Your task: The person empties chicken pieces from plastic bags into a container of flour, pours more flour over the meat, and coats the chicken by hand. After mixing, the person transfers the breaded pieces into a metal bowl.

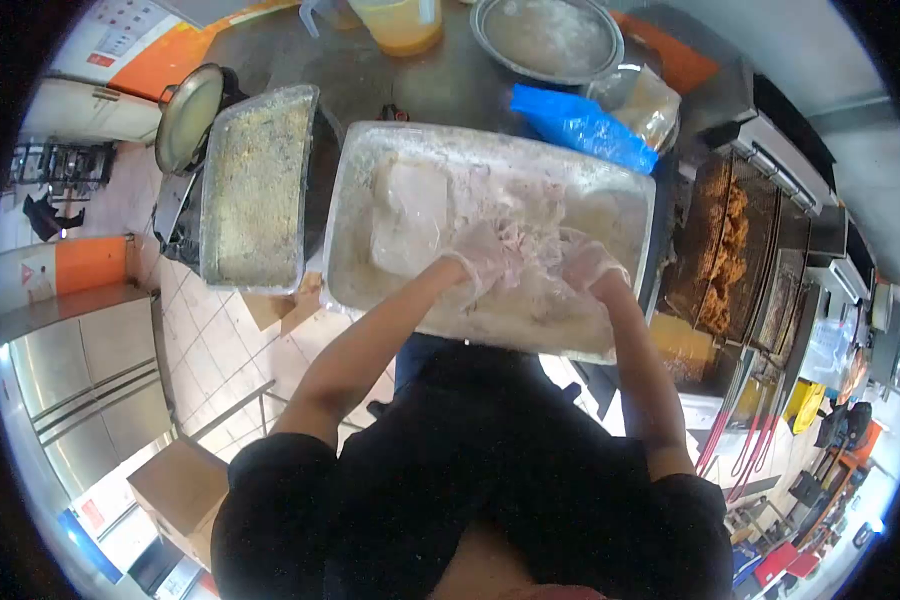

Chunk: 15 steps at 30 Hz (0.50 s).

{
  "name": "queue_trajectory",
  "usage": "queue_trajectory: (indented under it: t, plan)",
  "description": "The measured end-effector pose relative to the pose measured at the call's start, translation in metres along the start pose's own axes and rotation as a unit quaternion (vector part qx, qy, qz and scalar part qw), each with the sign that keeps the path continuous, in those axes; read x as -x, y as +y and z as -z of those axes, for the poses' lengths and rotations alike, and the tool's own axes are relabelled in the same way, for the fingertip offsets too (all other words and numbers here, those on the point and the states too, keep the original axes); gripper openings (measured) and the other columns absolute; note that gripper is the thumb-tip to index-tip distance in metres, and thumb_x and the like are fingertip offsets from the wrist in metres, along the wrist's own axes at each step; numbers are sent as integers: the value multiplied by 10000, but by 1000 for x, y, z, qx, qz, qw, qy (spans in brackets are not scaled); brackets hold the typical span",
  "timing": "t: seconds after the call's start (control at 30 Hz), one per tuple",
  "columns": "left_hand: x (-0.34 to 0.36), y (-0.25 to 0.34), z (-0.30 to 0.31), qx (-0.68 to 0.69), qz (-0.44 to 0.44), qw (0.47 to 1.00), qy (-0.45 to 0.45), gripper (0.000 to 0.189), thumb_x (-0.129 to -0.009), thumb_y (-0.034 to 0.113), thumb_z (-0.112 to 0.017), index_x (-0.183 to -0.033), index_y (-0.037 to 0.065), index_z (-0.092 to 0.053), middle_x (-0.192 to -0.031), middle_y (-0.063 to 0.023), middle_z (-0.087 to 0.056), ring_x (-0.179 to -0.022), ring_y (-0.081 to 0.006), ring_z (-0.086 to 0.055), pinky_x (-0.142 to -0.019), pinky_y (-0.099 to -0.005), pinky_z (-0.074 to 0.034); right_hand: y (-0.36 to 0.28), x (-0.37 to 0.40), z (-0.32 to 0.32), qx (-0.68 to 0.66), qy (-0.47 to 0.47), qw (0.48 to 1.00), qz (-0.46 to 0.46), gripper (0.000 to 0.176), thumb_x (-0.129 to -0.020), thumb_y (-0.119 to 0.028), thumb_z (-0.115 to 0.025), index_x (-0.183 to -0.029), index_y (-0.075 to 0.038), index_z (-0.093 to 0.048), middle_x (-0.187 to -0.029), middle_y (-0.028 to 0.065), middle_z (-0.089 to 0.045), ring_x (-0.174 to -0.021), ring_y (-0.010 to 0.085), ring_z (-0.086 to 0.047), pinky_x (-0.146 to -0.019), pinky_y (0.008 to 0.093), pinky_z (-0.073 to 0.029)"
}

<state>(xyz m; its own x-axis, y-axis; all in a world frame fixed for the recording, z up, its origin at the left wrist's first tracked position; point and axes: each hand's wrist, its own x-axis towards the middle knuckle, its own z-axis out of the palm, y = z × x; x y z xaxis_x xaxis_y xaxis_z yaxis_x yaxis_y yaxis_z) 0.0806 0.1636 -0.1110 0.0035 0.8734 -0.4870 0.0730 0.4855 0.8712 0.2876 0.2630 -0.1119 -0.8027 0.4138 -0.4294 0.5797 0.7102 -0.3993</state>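
A large pale tub (340, 215) in front of me holds white flour and a heap of flour-coated meat pieces (538, 238). My left hand (485, 257), in a clear plastic glove, presses into the heap from the left with its fingers curled round some pieces. From the right, my right hand (590, 262), gloved the same way, closes on the heap's other side. Flour and pieces partly hide the fingertips of both. A smooth, pale block-like lump (408, 218) lies in the flour at the tub's left.
Left of the tub stands a crumb-dusted tray (257, 190), with a round pan (190, 118) beyond. A jug of orange liquid (402, 28), a floury bowl (550, 38) and a blue bag (582, 128) sit behind. At right, a fryer basket holds browned fried pieces (727, 260).
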Motion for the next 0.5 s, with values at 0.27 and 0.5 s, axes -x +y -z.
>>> queue_trajectory:
  t: [0.27,0.5]
  plan:
    - [-58,137,66,18,-104,994,-41,257,-753,229,-746,-858,106,-546,-810,25,-537,-737,-76,-492,-638,-249,-437,0,-46,158,-435,80,896,-44,520,-786,-128,-658,-1252,-14,-458,-837,31,-648,-830,115,-610,-877,283,-480]
    - [-216,190,135,-653,-288,699,45,303,-744,217,-655,-987,54,-573,-949,-45,-620,-865,-164,-560,-791,-250,-429,98,-223,199,35,163,985,-42,376,-752,-249,-660,-1102,-115,-629,-919,97,-670,-924,237,-621,-902,322,-463]
